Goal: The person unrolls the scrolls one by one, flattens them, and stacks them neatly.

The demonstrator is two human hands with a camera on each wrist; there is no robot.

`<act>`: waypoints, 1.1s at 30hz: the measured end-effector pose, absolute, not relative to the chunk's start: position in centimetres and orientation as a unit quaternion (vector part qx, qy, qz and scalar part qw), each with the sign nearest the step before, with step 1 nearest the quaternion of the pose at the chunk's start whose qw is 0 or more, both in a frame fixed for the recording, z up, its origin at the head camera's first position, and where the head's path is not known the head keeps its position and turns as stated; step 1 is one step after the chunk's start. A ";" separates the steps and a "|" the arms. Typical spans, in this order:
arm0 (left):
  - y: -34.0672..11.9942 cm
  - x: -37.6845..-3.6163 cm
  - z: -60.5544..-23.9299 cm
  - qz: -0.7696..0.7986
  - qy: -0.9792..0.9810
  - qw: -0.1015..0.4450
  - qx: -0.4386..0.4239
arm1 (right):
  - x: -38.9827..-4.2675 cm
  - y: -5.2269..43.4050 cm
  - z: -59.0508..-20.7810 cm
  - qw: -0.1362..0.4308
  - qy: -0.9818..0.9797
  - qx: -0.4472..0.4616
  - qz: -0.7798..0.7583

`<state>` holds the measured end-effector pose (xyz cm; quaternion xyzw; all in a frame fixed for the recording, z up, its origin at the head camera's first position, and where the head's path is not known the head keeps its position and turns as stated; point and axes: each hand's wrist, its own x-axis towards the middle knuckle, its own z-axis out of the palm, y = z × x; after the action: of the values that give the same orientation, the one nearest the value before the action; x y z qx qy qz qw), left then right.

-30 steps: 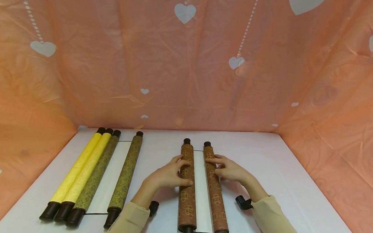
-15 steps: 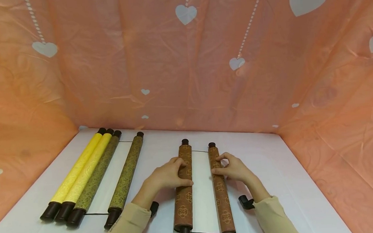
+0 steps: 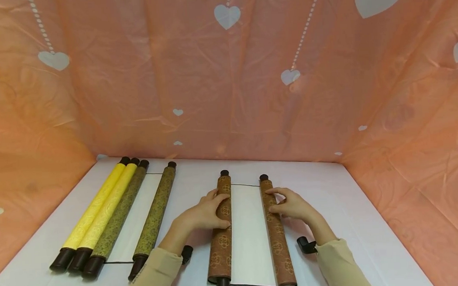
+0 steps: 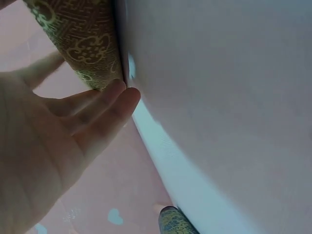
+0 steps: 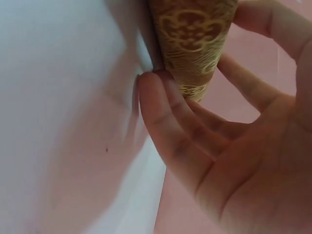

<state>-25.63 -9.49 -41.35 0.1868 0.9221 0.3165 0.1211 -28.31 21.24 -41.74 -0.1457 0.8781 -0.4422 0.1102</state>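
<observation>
A brown hanging scroll with a gold flower pattern (image 3: 220, 244) lies partly unrolled, its white paper (image 3: 250, 233) showing between two rolls with black end knobs. My left hand (image 3: 205, 212) grips the left roll, thumb on the near side and fingers over the far part. On the thinner right roll (image 3: 279, 249), my right hand (image 3: 292, 204) holds with thumb and fingers curled about it. In the left wrist view, fingertips (image 4: 127, 97) reach under the patterned roll (image 4: 90, 46), close to the table. The right wrist view has fingers (image 5: 156, 97) tucked likewise beside the other roll (image 5: 192, 31).
To the left lies a green scroll (image 3: 154, 213), partly unrolled, with white paper between its rolls. Against it rest two yellow rolls (image 3: 95, 203) with black ends. The white tabletop (image 3: 334, 197) is enclosed by orange curtain walls (image 3: 226, 95) with white hearts.
The two brown rolls have moved apart, left one leftward and right one rightward, baring a wider strip of white paper. Both hands moved along with them.
</observation>
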 end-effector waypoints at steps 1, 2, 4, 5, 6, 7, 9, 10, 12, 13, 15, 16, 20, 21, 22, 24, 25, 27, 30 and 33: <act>-9.5 -25.6 -41.4 0.314 0.922 0.125 0.189 | -28.3 21.3 -41.7 0.112 0.879 -0.149 -0.438; -9.6 -25.6 -41.4 0.311 0.922 0.131 0.190 | -28.3 21.4 -41.6 0.114 0.881 -0.151 -0.434; -9.7 -25.6 -41.4 0.306 0.923 0.137 0.190 | -28.3 21.5 -41.5 0.114 0.885 -0.151 -0.426; -9.8 -25.6 -41.3 0.306 0.923 0.139 0.189 | -28.3 21.6 -41.4 0.114 0.887 -0.149 -0.421; -9.9 -25.6 -41.3 0.305 0.923 0.138 0.189 | -28.3 21.7 -41.4 0.114 0.889 -0.150 -0.416; -10.0 -25.6 -41.3 0.306 0.923 0.137 0.188 | -28.3 21.8 -41.3 0.114 0.892 -0.152 -0.409; -10.2 -25.6 -41.2 0.308 0.925 0.129 0.182 | -28.4 22.0 -41.2 0.118 0.897 -0.154 -0.397; -10.3 -25.6 -41.1 0.309 0.926 0.124 0.178 | -28.4 22.1 -41.2 0.121 0.898 -0.156 -0.393; -10.4 -25.6 -41.1 0.310 0.928 0.110 0.174 | -28.3 22.4 -41.2 0.127 0.900 -0.160 -0.386; -10.5 -25.7 -41.1 0.310 0.929 0.105 0.171 | -28.3 22.5 -41.1 0.129 0.900 -0.159 -0.386; -10.5 -25.7 -41.2 0.311 0.931 0.096 0.167 | -28.3 22.6 -41.2 0.134 0.898 -0.151 -0.391; -10.5 -25.8 -41.2 0.311 0.931 0.094 0.165 | -28.3 22.7 -41.2 0.134 0.897 -0.149 -0.395; -10.4 -25.9 -41.4 0.317 0.932 0.093 0.153 | -28.4 22.8 -41.5 0.114 0.894 -0.124 -0.414; -10.5 -25.9 -41.4 0.318 0.932 0.092 0.150 | -28.4 22.9 -41.6 0.108 0.894 -0.121 -0.418; -10.5 -25.9 -41.4 0.320 0.931 0.093 0.148 | -28.5 23.0 -41.7 0.103 0.893 -0.118 -0.422; -10.6 -25.9 -41.4 0.329 0.928 0.095 0.145 | -28.5 23.2 -41.7 0.097 0.889 -0.118 -0.432; -10.6 -25.9 -41.3 0.335 0.926 0.098 0.144 | -28.5 23.3 -41.7 0.098 0.885 -0.121 -0.439; -10.8 -25.9 -41.2 0.348 0.920 0.103 0.147 | -28.5 23.6 -41.8 0.105 0.875 -0.132 -0.454; -11.2 -26.0 -41.2 0.353 0.916 0.113 0.155 | -28.6 24.1 -41.7 0.118 0.860 -0.153 -0.471; -11.6 -26.1 -41.1 0.340 0.918 0.119 0.166 | -28.8 24.4 -41.7 0.125 0.861 -0.166 -0.463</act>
<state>-26.10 -11.61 -41.08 0.1661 0.9179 0.3402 0.1187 -28.80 24.41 -41.74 -0.1660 0.8614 -0.4635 0.1250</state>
